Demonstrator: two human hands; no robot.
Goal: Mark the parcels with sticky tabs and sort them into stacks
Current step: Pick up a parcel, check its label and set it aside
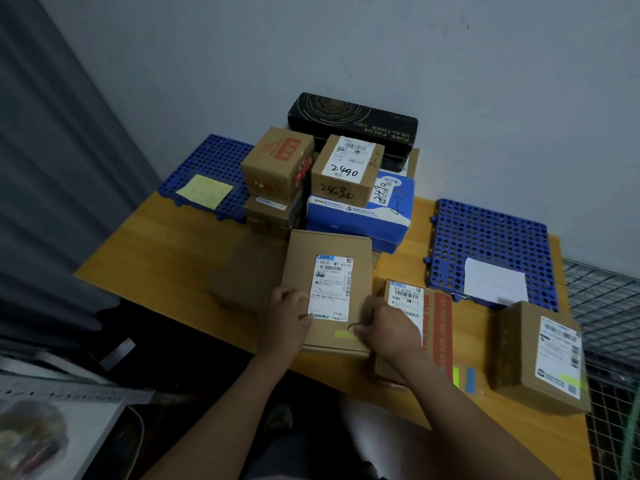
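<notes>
Cardboard parcel (327, 247) between both hands (287, 315) (384, 327)

Brown box (347, 168) reads "2490"; black box (353, 123) "PURE FOCUS".

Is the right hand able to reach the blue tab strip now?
Probably yes: the blue tab strip lies uncovered and near, though the right hand holds the flat parcel.
</notes>
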